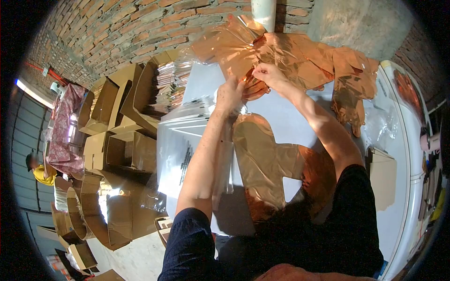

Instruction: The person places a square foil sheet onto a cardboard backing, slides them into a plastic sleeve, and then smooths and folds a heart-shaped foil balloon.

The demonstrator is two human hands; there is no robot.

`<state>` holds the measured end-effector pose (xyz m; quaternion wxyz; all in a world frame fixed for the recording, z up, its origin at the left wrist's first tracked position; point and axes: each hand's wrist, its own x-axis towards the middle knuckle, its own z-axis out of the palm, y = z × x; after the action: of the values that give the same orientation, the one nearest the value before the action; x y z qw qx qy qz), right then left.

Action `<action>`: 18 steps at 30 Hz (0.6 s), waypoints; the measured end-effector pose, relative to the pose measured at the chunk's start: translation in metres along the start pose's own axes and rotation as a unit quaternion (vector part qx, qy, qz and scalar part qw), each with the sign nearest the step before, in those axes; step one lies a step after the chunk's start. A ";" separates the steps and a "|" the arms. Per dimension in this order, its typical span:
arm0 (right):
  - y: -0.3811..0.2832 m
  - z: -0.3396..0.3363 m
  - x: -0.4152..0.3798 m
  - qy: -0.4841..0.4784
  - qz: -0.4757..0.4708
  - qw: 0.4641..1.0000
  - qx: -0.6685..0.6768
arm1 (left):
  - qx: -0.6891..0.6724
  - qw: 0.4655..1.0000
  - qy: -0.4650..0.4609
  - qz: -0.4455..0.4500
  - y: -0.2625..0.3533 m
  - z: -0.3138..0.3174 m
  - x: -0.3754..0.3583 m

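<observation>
Near the top middle of the white table, my left hand is closed on the gathered edge of a shiny copper-coloured foil. Just to its right, my right hand has its fingers pinched together at the same foil; what lies between the fingertips is too small to tell. More copper foil sheets spread behind both hands and to the right. A flat gold foil shape lies nearer my body, between my forearms. Clear plastic bags lie under and left of my left forearm.
Open cardboard boxes stand at the left, one holding packed foil packets. A white pipe and brick wall are behind the table. Cardboard sheets lie right. A person in yellow is far left.
</observation>
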<state>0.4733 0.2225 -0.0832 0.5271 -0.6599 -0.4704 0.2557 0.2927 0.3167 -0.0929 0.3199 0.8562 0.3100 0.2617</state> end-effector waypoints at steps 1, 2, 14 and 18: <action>-0.005 0.001 0.000 0.003 -0.006 0.999 -0.045 | 0.002 1.000 0.001 0.002 0.000 0.000 0.000; -0.010 0.001 0.001 0.006 -0.012 0.996 -0.089 | -0.004 1.000 0.002 0.001 0.000 0.000 0.000; -0.035 0.009 -0.003 -0.004 -0.012 0.989 -0.148 | -0.031 0.999 0.003 0.016 0.005 -0.002 -0.004; -0.026 0.009 0.002 -0.017 -0.023 0.990 -0.141 | -0.012 1.000 0.019 0.017 -0.003 0.004 0.000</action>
<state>0.4575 0.2286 -0.0617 0.4268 -0.7123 -0.5254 0.1856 0.2941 0.3170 -0.0979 0.3197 0.8524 0.2984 0.2867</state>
